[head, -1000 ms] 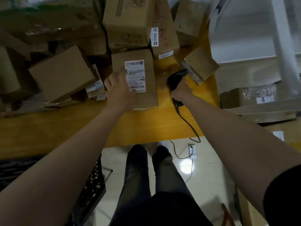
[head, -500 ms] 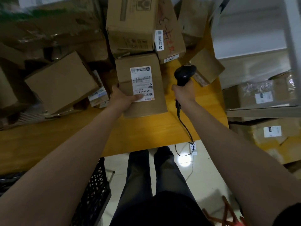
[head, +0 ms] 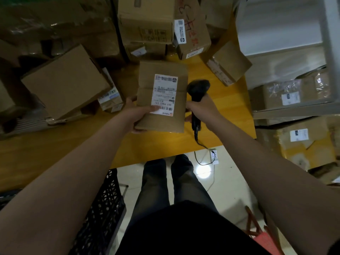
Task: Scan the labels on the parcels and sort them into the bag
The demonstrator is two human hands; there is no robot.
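Observation:
A brown cardboard parcel [head: 165,118] with a white shipping label [head: 164,93] is held above the yellow table [head: 156,146]. My left hand [head: 137,114] grips its lower left corner, thumb on the label's edge. My right hand [head: 199,109] grips a black corded barcode scanner [head: 197,89] just right of the parcel, its head level with the label. No bag is in view.
Several cardboard boxes [head: 64,81] are piled at the back and left of the table. More parcels [head: 290,96] sit on grey shelving at the right. A black mesh crate [head: 103,208] stands on the floor at the left. The scanner cable runs to a floor socket [head: 214,155].
My left hand has lifted the labelled parcel off the table and drawn it nearer. My right hand has picked the scanner up and brought it beside the label.

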